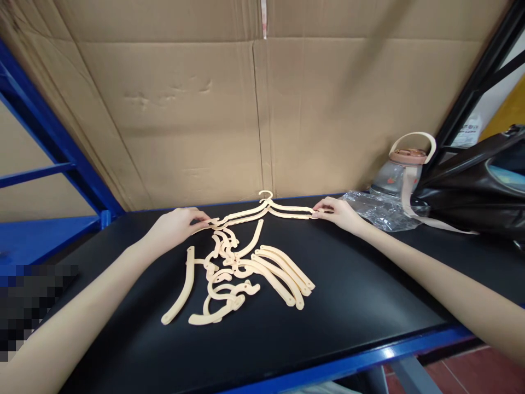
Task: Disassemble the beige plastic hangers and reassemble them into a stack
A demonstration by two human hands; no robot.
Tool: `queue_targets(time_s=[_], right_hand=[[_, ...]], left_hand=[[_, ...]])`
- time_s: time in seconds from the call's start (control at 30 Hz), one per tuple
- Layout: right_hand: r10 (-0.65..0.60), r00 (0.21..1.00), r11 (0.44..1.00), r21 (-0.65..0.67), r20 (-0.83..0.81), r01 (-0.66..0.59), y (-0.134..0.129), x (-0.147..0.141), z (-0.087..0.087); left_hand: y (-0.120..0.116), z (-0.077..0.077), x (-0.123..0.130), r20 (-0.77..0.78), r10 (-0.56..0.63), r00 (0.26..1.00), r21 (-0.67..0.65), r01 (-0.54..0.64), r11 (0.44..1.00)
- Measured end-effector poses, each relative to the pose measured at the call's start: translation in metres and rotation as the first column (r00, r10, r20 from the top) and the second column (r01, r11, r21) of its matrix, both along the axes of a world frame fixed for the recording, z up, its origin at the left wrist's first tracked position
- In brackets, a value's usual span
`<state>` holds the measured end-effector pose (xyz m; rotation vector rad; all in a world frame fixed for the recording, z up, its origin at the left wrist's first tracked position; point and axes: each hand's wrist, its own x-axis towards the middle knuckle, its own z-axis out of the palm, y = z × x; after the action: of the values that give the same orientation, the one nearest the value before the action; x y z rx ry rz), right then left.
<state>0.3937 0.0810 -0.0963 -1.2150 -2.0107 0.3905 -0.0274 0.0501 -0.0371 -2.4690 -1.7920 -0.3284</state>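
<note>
Near the back of the black table lie cream plastic clothes hangers [249, 212], one above the other, arms spread and a hook standing up in the middle. My left hand [180, 225] pinches their left ends between thumb and fingers. At the opposite ends, my right hand [335, 212] is closed in a similar pinch. In front of the hangers is a loose pile of cream hanger pieces: curved hooks [223, 293] heaped together, several long arms [283, 273] fanned out on the right, and a single arm [186, 287] apart on the left.
A cardboard wall [184, 120] closes off the back of the black table [348, 306]. On the right stand a clear bottle [396, 175] with a strap, crumpled clear plastic [369, 210] and a dark leather bag [463, 175]. A blue metal frame [53, 120] rises at left.
</note>
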Motion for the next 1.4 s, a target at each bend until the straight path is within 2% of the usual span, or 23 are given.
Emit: queue_targets(time_s=[0.27,0.73,1.13,1.4], right_hand=[[-0.019,0.995,0.999,0.05,0.097,0.014,0.001,0.0,-0.003],[-0.023,0.986,0.997,0.081,0.166,0.01,0.008,0.007,-0.006],[0.025,0.966,0.999,-0.046,0.256,-0.014,0.012,0.04,0.008],[0.015,0.947,0.997,-0.073,0.322,0.009,0.017,0.042,0.006]], left_hand=[[0.0,-0.003,0.002,-0.055,-0.018,0.998,-0.015,0.017,1.0],[0.001,-0.004,0.003,-0.032,0.035,0.999,-0.03,-0.036,0.999],[0.009,-0.006,-0.01,0.022,0.017,1.0,-0.09,-0.015,0.996],[0.01,-0.008,-0.012,0.071,-0.035,0.997,-0.119,0.043,0.992]])
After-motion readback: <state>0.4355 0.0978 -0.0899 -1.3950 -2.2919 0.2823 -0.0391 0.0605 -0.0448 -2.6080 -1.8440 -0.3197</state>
